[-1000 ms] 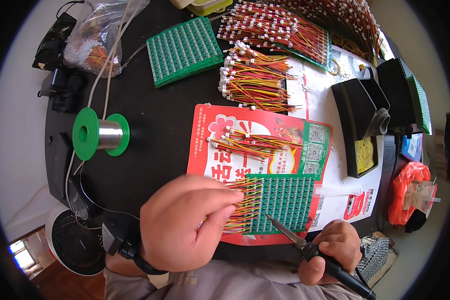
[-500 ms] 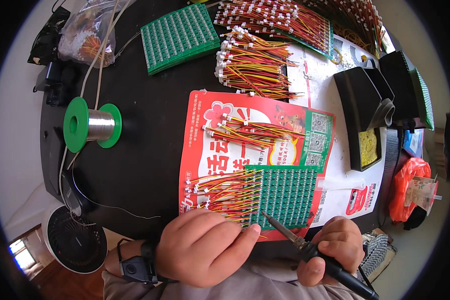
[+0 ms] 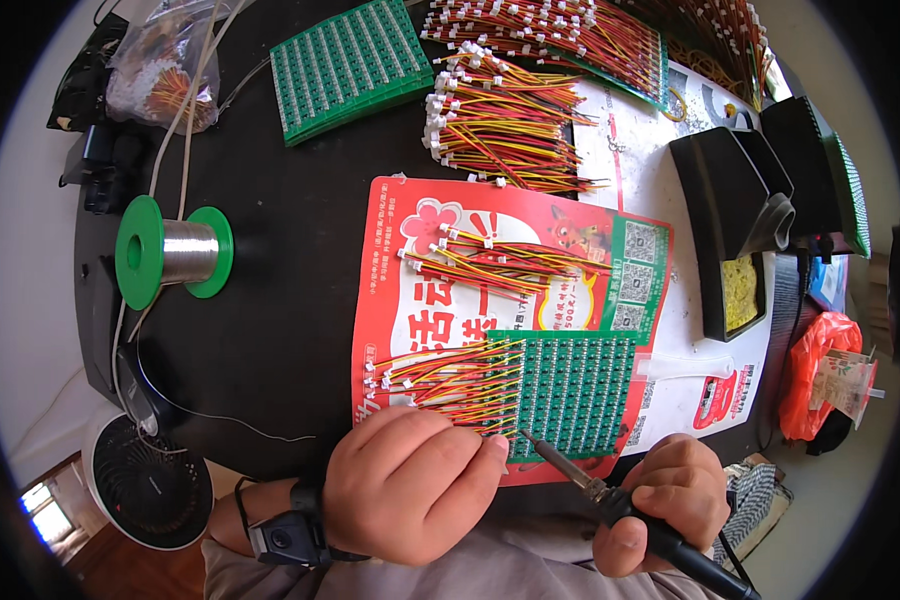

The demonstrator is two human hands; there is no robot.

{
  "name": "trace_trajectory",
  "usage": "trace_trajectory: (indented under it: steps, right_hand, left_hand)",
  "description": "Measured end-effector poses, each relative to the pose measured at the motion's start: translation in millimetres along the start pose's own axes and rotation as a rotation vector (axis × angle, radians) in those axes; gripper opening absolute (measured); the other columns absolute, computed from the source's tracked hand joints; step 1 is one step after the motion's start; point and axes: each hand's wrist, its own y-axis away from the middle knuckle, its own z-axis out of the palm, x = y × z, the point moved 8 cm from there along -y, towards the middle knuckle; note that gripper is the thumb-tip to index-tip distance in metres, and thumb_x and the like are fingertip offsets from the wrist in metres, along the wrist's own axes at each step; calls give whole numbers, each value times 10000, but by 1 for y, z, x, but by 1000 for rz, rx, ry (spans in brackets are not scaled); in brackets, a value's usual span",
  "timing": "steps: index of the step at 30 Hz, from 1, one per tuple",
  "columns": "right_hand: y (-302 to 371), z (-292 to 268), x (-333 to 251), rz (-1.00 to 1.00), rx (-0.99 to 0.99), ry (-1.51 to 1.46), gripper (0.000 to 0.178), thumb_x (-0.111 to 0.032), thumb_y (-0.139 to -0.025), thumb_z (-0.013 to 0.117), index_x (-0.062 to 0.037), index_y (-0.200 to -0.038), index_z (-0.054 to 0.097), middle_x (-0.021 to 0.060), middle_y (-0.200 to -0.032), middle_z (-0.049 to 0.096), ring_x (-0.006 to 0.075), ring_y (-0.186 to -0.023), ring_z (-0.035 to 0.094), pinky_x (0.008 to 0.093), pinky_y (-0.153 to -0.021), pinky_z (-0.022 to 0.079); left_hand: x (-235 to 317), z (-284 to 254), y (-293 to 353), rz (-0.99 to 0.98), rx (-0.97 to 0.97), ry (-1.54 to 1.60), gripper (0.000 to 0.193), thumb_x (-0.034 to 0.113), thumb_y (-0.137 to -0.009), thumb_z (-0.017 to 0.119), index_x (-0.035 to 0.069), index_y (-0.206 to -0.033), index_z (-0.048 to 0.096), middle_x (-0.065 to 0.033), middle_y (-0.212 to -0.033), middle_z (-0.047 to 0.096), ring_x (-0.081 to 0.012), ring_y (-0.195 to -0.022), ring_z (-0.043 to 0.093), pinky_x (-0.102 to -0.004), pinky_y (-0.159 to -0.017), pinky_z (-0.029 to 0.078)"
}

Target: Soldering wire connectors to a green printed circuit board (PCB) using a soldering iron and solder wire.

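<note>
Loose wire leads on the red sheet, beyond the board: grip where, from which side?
Probably by the white connectors, from the left: the leads lie roughly sideways with connectors mostly at their left ends, thin ends rightward, while their middles overlap.

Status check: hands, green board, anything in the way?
Right hand gripping soldering iron, tip at green board. Left hand by lower wires, grip unclear. Board on printed sheet, wires along left side. Nothing blocking tip.
</note>
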Motion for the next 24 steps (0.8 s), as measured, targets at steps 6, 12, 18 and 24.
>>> trace_trajectory:
  steps: [6,12,18,24]
  right_hand:
    - [-3,2,0,39,-55,40,268,-266,-812,666,-52,-750,517,18,-563,449,144,-451,464,277,-403,330]
    - [-5,4,-1,53,-144,47,289,-290,-838,672,-56,-766,519,19,-580,454,142,-449,480,280,-399,338]
    - [-3,5,1,49,-109,35,303,-298,-830,687,-51,-762,525,15,-588,452,143,-440,474,280,-396,337]
    - [-4,5,0,61,-136,62,299,-290,-826,686,-50,-749,524,15,-581,455,143,-438,473,278,-395,335]
  left_hand:
    - [-4,5,4,-28,-11,0,189,84,-728,702,29,-909,712,-52,-855,639,-222,-796,631,-330,-634,547]
    - [-4,4,2,-22,-20,43,203,87,-719,695,29,-912,715,-50,-867,640,-221,-801,637,-328,-635,550]
    - [-7,4,3,-27,-17,44,209,89,-714,692,21,-911,716,-49,-870,640,-217,-802,637,-325,-633,551]
    - [-7,6,1,-10,-17,53,212,87,-716,690,14,-914,718,-50,-876,640,-214,-805,634,-323,-630,551]
